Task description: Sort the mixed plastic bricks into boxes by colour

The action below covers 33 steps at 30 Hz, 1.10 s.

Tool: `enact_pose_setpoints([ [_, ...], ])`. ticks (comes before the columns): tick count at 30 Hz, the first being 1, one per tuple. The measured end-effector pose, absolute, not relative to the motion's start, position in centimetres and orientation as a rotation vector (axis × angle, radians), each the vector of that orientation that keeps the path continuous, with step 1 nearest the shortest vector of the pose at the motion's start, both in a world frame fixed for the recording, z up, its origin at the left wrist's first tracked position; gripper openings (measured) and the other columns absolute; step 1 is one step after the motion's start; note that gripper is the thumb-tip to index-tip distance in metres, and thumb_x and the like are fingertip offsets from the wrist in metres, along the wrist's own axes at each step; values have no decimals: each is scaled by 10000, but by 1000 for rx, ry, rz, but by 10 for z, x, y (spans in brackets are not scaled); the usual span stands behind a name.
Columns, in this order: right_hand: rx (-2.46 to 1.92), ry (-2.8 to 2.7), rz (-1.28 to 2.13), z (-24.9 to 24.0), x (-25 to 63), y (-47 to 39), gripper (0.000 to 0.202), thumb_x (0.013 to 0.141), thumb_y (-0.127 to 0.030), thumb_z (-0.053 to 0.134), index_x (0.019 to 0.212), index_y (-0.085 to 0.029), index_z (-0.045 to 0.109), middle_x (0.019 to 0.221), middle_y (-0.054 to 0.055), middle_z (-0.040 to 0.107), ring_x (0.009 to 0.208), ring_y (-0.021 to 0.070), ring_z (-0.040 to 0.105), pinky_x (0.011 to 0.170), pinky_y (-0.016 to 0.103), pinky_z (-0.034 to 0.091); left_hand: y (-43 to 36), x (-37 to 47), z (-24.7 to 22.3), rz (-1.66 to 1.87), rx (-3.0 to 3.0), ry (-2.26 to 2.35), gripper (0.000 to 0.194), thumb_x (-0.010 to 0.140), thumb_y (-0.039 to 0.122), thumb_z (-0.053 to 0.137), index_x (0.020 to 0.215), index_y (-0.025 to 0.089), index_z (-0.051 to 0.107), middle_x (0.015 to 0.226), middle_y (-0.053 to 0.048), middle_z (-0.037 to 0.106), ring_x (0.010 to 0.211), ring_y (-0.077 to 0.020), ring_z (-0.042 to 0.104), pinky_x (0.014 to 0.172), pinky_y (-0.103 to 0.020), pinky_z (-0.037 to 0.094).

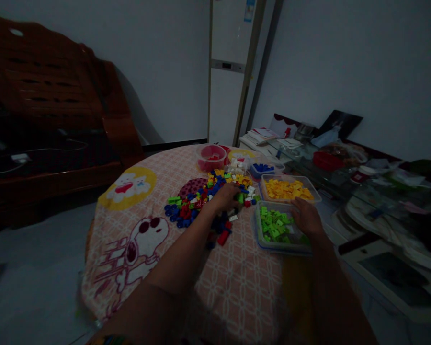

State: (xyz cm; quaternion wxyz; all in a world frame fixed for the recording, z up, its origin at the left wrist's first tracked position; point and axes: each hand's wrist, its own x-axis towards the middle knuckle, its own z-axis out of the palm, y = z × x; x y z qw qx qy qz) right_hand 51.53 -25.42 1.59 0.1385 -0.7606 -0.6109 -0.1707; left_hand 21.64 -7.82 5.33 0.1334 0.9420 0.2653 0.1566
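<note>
A pile of mixed plastic bricks (192, 206) in blue, red, green, yellow and white lies on the round table. My left hand (227, 197) reaches over the right part of the pile, fingers bent down among the bricks; what its fingertips touch is too dark to make out. My right hand (306, 216) is above the right rim of the box of green bricks (275, 225), close to the box of yellow bricks (287, 189). Its fingers point toward the gap between the two boxes, and their tips are dim.
Behind the pile stand a pink round bowl (211, 158) and a box of blue bricks (264, 168). A patterned cloth covers the table (233, 292). To the right is a cluttered glass shelf (298, 155); a wooden bench (53, 100) stands at the left.
</note>
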Motion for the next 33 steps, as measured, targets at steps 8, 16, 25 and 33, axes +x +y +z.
enact_pose_setpoints([
  [8,-2219,-1749,-488,17,511,-254,366,905,-241,452,1167,-131,683,1322,193,634,1217,327,594,1036,513,471,-54,183,65,573,2657,1065,291,756,212,666,1036,137,696,1178,-122,661,1143,-247,590,1029,-368,467],
  [16,-2215,-1741,-473,18,511,-254,365,896,-242,465,1169,-141,686,1318,187,638,1219,329,593,1054,516,459,-61,183,75,653,2611,1058,430,770,177,638,1198,165,664,1277,-115,643,1204,-256,578,1079,-392,438],
  [25,-2254,-1736,-442,22,507,-255,393,911,-248,445,1192,-96,673,1341,211,618,1240,337,579,1069,502,445,-56,170,84,558,2550,1167,364,801,163,566,1123,162,735,1101,-75,746,991,-216,674,924,-297,500],
  [33,-2197,-1729,-469,18,509,-256,391,907,-254,444,1174,-100,684,1328,210,627,1232,344,584,1059,532,448,-50,136,97,103,2483,1169,311,743,405,697,974,209,768,866,-3,764,779,-157,675,677,-200,481],
])
